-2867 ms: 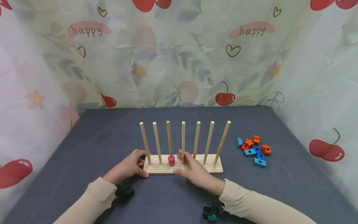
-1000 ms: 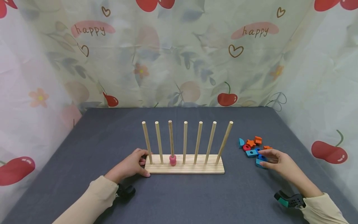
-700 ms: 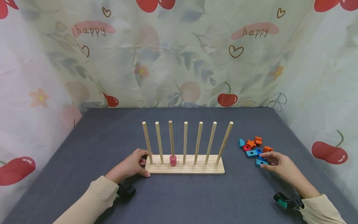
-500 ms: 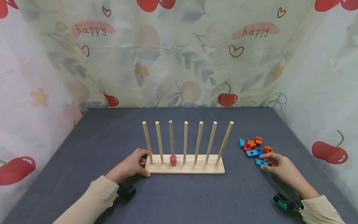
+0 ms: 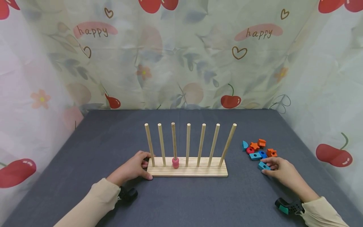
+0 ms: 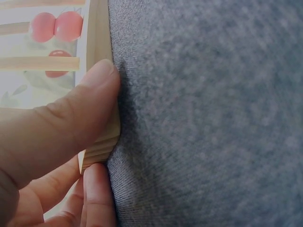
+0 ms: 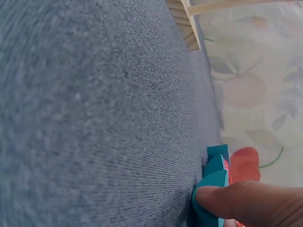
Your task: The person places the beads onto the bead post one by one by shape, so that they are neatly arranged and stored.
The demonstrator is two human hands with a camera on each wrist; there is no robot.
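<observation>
In the head view my left hand (image 5: pixel 133 167) grips the left end of a wooden peg board (image 5: pixel 188 171), with the thumb at its front edge and fingers behind. Several upright pegs stand on the board. Two pink beads (image 5: pixel 175 163) are stacked low on the third peg from the left; in the left wrist view the beads (image 6: pixel 56 26) lie beyond my thumb (image 6: pixel 85 104). At the right my right hand (image 5: pixel 285 173) pinches a light blue block with a hole (image 5: pixel 264 165), tilted on the table. My thumb (image 7: pixel 236 198) covers part of it in the right wrist view.
Beside the pinched block lie other pieces: a light blue rectangular block (image 5: pixel 255 156), a dark blue piece (image 5: pixel 262 154), a red ring (image 5: pixel 250 150), an orange star (image 5: pixel 254 146), more orange pieces (image 5: pixel 271 152) and a light blue curved piece (image 5: pixel 245 145). A printed curtain (image 5: pixel 181 63) hangs behind the table.
My right hand has gone from the board's middle peg to the loose pieces and taken hold of the light blue block, which is now turned slightly. My left hand stays on the board.
</observation>
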